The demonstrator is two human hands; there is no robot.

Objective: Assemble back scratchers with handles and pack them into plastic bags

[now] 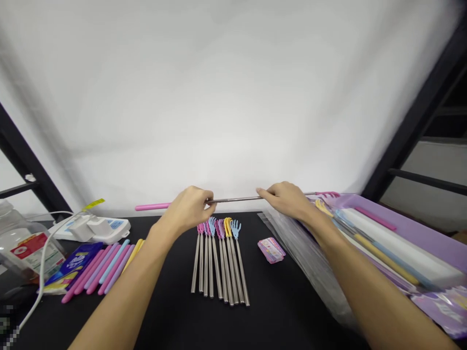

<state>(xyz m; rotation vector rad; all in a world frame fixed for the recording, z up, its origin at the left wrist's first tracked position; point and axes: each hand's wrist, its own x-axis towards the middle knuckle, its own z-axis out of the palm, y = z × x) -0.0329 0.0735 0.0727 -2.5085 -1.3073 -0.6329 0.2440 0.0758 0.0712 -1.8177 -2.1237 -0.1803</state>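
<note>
A long extended back scratcher (239, 199) with a metal rod lies level across both my hands. Its pink grip sticks out to the left and its pink claw to the right. My left hand (191, 206) is closed round it beside the pink grip. Thumb and fingers of my right hand (286, 199) are closed on the rod toward the claw end. Below them on the black table, several metal rods (221, 272) with pink, purple, blue and yellow claws lie in a row. To their right is a small stack of printed cards (272, 250).
Coloured tube grips (109, 267) lie at the left, by a blue packet (75, 265), a white power strip (115, 231) and a clear jar (31, 248). Clear plastic bags (306, 262) and a purple bin (404, 226) holding more back scratchers occupy the right. A white wall stands behind.
</note>
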